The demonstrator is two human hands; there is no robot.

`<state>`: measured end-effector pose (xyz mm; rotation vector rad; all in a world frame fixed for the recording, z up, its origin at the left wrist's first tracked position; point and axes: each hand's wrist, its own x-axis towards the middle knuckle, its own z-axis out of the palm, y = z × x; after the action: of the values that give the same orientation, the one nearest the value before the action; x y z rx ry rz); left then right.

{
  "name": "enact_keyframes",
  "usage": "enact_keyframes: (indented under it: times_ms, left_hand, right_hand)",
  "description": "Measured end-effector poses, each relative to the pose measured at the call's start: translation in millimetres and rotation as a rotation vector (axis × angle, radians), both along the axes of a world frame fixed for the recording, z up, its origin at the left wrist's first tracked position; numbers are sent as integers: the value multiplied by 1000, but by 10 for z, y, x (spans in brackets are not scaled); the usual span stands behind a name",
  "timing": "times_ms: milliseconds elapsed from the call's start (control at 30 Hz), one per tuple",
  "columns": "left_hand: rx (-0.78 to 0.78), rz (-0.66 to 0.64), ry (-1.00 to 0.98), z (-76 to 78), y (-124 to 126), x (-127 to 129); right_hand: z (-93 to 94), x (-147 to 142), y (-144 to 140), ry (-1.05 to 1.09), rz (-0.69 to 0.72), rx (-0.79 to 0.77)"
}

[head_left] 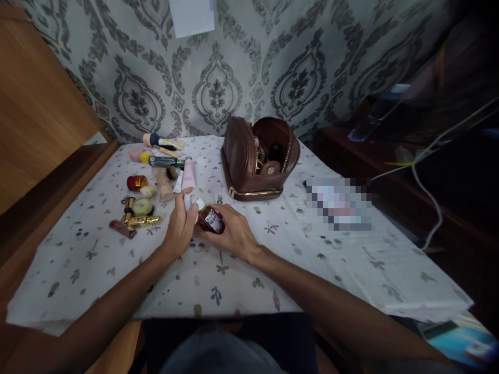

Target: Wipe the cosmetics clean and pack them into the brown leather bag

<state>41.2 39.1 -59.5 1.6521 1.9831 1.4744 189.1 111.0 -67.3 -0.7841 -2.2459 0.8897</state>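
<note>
Both hands at small brown bottle, table centre.
Right hand [230, 234] fingers clasp the brown bottle [212, 220]; left hand [180, 226] fingers pinch its white cap [194, 201]; a loose grip could spill contents.

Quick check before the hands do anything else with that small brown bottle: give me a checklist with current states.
1. Right hand has the brown bottle gripped: ok.
2. Left hand holds the white item at the bottle's top: ok; whether it is a cap, cannot tell.
3. Bottle sealed: cannot tell, fingers hide its top.
4. Brown pouch unzipped and open: ok.
5. Cosmetics cluster lies apart from both hands: ok.
6. Tablecloth free of spills near the hands: ok, none visible.
</note>
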Motion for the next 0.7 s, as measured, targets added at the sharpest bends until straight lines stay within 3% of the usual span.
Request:
enact_keyframes:
  times_ms: [200, 333, 500, 700]
  left_hand:
    - [-31, -155, -27, -97, -19, 20]
    - [-57, -140, 61, -82, -34, -28]
    - [131, -33, 276, -35, -47, -98]
    - [310, -119, 524, -15, -40, -119]
  right_hand:
    - [-52, -22, 54, 142, -15, -184]
    - [-84, -22, 89, 178, -25, -197]
    - [-96, -35, 91, 165, -23, -186]
    - [-53, -10, 84, 82, -20, -179]
